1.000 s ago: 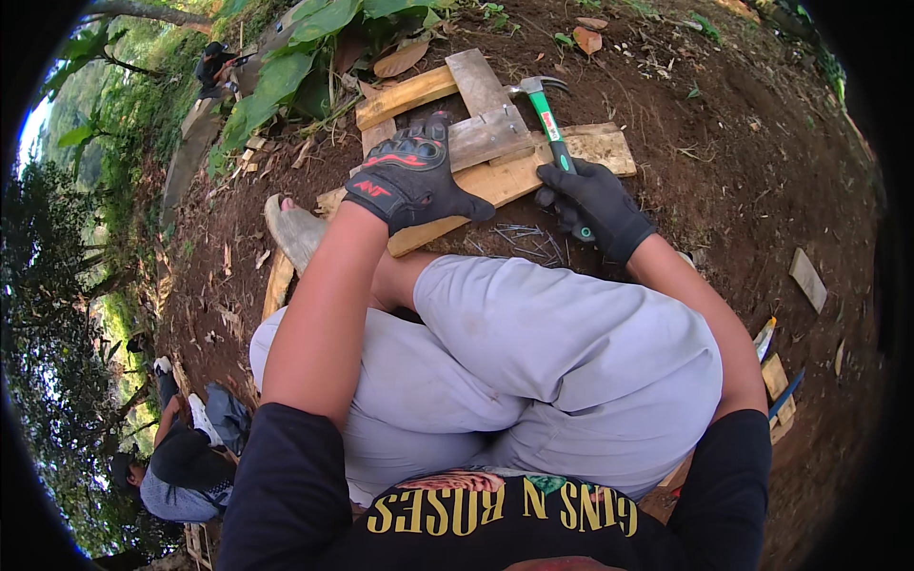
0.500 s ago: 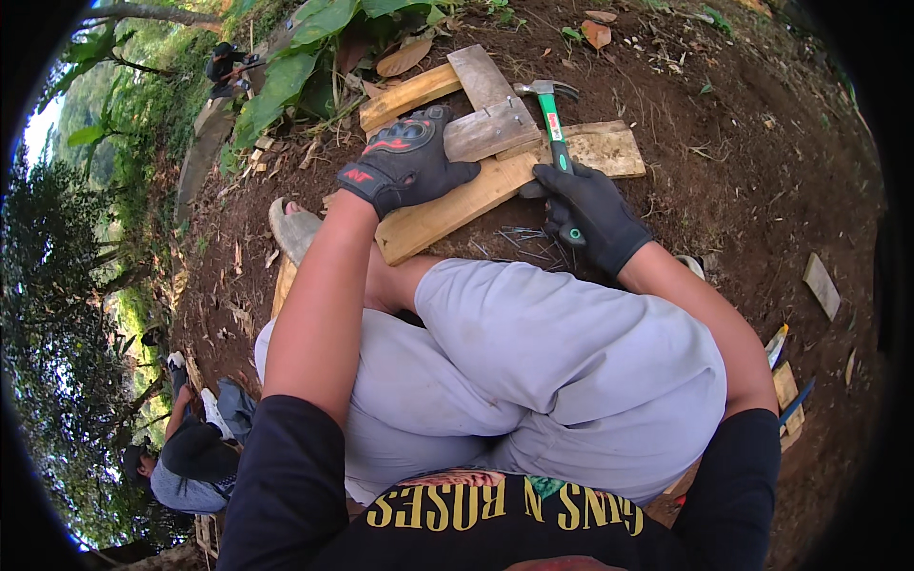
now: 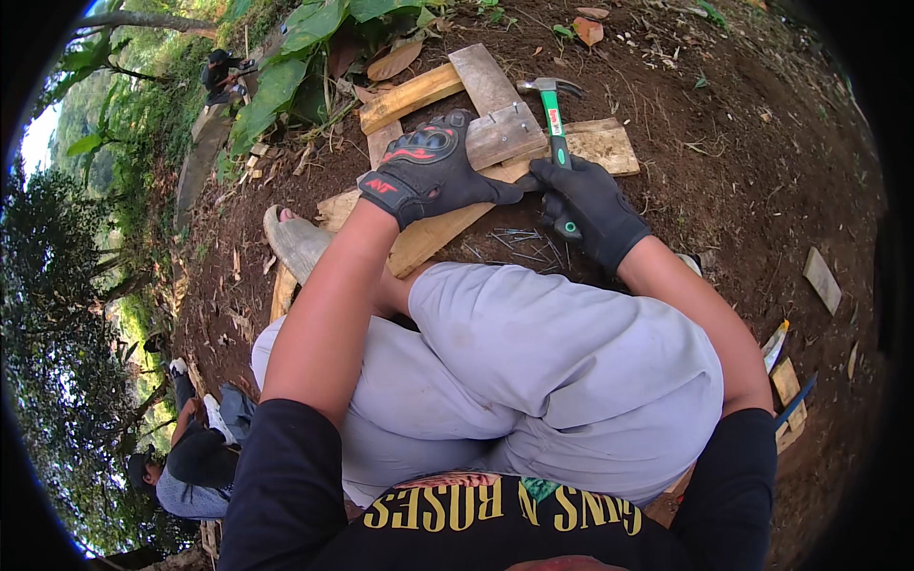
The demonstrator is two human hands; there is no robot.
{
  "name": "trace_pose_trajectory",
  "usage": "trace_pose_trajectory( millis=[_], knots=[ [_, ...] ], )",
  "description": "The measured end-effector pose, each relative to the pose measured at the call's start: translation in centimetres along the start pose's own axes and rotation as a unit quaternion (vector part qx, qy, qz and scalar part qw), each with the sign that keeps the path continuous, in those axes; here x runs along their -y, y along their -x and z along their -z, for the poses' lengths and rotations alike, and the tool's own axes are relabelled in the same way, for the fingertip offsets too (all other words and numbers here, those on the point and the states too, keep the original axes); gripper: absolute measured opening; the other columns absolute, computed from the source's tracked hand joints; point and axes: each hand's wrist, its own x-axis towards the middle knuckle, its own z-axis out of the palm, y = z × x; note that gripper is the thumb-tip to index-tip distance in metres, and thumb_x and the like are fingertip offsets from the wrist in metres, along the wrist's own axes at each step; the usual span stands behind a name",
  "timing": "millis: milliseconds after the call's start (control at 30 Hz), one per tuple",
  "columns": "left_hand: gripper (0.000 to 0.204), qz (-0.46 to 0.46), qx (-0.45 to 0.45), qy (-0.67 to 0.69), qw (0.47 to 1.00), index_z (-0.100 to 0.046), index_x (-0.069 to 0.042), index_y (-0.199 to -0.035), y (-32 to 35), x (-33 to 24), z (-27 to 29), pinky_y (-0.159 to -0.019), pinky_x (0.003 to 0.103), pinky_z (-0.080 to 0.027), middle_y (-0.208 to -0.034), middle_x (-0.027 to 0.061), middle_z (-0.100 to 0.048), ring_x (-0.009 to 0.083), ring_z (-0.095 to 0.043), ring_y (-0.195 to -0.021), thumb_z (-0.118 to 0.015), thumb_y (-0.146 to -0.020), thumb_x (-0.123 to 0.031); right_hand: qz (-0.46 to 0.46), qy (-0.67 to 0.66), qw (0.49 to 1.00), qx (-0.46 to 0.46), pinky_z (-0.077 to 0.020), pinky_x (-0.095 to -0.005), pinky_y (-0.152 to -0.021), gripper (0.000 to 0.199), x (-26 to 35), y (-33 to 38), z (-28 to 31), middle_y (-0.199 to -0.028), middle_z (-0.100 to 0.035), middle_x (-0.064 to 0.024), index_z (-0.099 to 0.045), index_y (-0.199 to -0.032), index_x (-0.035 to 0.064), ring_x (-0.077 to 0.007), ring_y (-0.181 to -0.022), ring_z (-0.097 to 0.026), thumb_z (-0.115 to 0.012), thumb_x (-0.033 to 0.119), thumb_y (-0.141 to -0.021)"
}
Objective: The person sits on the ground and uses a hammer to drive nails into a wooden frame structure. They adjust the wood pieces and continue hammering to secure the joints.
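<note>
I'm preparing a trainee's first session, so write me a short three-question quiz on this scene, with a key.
1. Open question: Which tool does the right hand hold?

2. True or false, about the left hand: it is bare.

3. Multiple choice: Where do the loose nails lie?
A) In a bucket
B) In a box
C) On the soil

Key:
1. A hammer with a claw head.
2. False; it is gloved.
3. C.
</note>
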Motion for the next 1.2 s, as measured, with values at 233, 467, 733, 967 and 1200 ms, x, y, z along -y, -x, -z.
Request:
trace_pose_trajectory(
  millis=[233,467,733,967,1200],
  knots=[
    [0.122,0.014,-0.023,-0.005,1.000,-0.050,0.003,-0.152,-0.3,0.2,-1.0,-0.109,0.047,-0.053,-0.143,0.0272,-0.063,0.0410,-0.064,-0.133,-0.086,-0.068,-0.078,0.020,0.080,0.997,-0.009,-0.0494,-0.0293,-0.051,0.031,0.1,-0.2,-0.4,-0.074,-0.067,-0.0046,-0.069,-0.107,0.0012,-0.0113,-0.055,-0.061,-0.070,0.032,-0.106],
    [0.120,0.006,-0.057,-0.036,0.998,-0.049,0.001,-0.153,0.2,0.2,-1.7,-0.114,0.049,-0.049,-0.146,0.0261,-0.062,0.0405,-0.063,-0.133,-0.083,-0.071,-0.080,0.045,0.231,0.971,-0.034,-0.0497,-0.0334,-0.053,0.035,1.4,1.5,1.0,-0.078,-0.070,-0.0071,-0.067,-0.106,0.0046,-0.0157,-0.057,-0.063,-0.069,0.039,-0.106],
    [0.112,0.030,-0.036,-0.023,0.999,-0.055,0.000,-0.150,0.3,0.9,-1.2,-0.113,0.050,-0.050,-0.143,0.0258,-0.065,0.0396,-0.063,-0.134,-0.073,-0.078,-0.084,0.316,0.604,0.716,-0.151,-0.0522,-0.0495,-0.071,0.031,4.7,11.3,6.4,-0.096,-0.070,-0.0215,-0.066,-0.130,0.0045,-0.0403,-0.082,-0.068,-0.059,0.026,-0.109],
    [0.092,0.008,-0.096,-0.023,0.995,-0.065,0.000,-0.135,0.1,0.6,-2.0,-0.105,0.050,-0.055,-0.129,0.0240,-0.073,0.0386,-0.071,-0.121,-0.067,-0.088,-0.078,0.283,0.707,0.633,-0.135,-0.0524,-0.0512,-0.069,0.030,4.4,13.4,7.2,-0.100,-0.071,-0.0224,-0.065,-0.134,0.0059,-0.0398,-0.083,-0.071,-0.059,0.023,-0.109],
    [0.092,0.004,-0.170,-0.052,0.984,-0.067,0.000,-0.132,0.1,1.9,-3.5,-0.102,0.049,-0.057,-0.124,0.0221,-0.075,0.0373,-0.072,-0.116,-0.067,-0.086,-0.080,0.417,0.624,0.628,-0.206,-0.0544,-0.0508,-0.068,0.019,8.3,17.1,0.4,-0.090,-0.071,-0.0150,-0.068,-0.120,0.0071,-0.0354,-0.077,-0.071,-0.061,0.020,-0.109]
  ],
)
